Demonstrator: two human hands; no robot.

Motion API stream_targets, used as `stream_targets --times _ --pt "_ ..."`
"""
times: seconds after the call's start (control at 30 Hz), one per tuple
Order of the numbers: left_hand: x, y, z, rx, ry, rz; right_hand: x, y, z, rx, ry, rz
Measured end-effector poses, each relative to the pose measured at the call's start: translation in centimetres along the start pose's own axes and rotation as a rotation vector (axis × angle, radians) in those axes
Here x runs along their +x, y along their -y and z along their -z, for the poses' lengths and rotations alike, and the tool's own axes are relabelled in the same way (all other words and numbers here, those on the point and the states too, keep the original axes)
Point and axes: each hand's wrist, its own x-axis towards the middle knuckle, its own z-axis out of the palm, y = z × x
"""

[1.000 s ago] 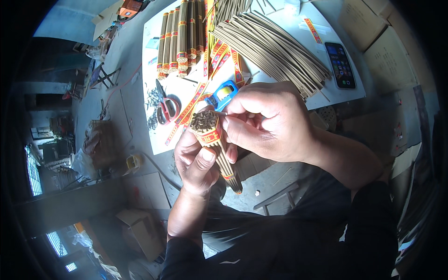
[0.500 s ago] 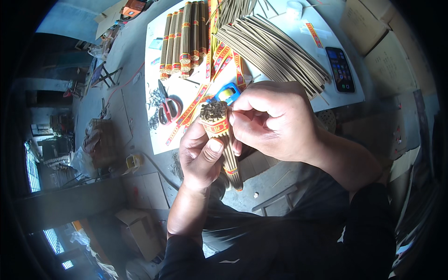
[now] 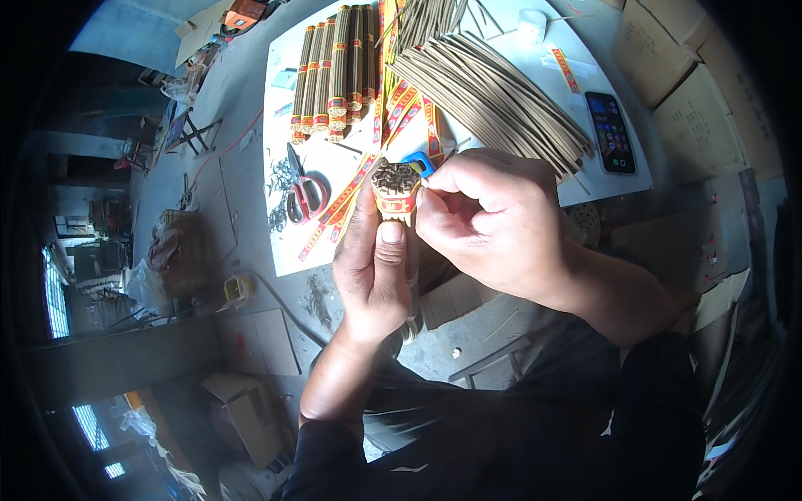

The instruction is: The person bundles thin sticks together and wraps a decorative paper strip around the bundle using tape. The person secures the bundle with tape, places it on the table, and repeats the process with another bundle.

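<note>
My left hand [image 3: 372,280] is wrapped round a bundle of incense sticks [image 3: 396,177], its thumb lying along the near side. The dark stick ends face up toward me, and a red and yellow paper band [image 3: 396,203] circles the bundle just below them. My right hand [image 3: 497,217] is closed, thumb and forefinger pinched at the band's right edge. Whatever sits in that pinch is too small to make out. Just beyond the bundle, a blue tape dispenser [image 3: 420,162] on the table is partly covered by my hands. The bundle's lower part is mostly hidden.
On the white table [image 3: 286,246] lie banded incense bundles [image 3: 337,71], loose incense sticks [image 3: 497,96], printed paper strips [image 3: 338,207], red-handled scissors [image 3: 307,199] and a phone [image 3: 611,134]. A white cup [image 3: 531,27] stands far right. Cardboard boxes [image 3: 700,117] flank the table's right.
The bundle has tipped so its end faces me more, and has moved slightly right and up with my left hand. More of the tape dispenser is covered. My right hand stays pinched beside the band.
</note>
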Motion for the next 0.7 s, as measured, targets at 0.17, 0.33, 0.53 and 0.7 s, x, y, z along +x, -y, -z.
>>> stream_targets --times 0.17,0.33,0.53,0.7 --pt "0.1 1.1 0.2 0.343 0.010 -0.100 -0.4 -0.8 0.1 -0.138 0.063 -0.032" --pt "0.1 1.1 -0.2 0.399 -0.006 -0.122 -0.5 -1.1 -0.1 -0.144 0.080 -0.069" --pt "0.7 -0.2 0.4 0.340 0.040 0.050 0.0 -0.9 0.6 -0.079 0.230 -0.184" --pt "0.7 1.2 1.5 0.169 0.105 0.135 1.2 -1.2 2.8 0.133 0.573 -0.431"
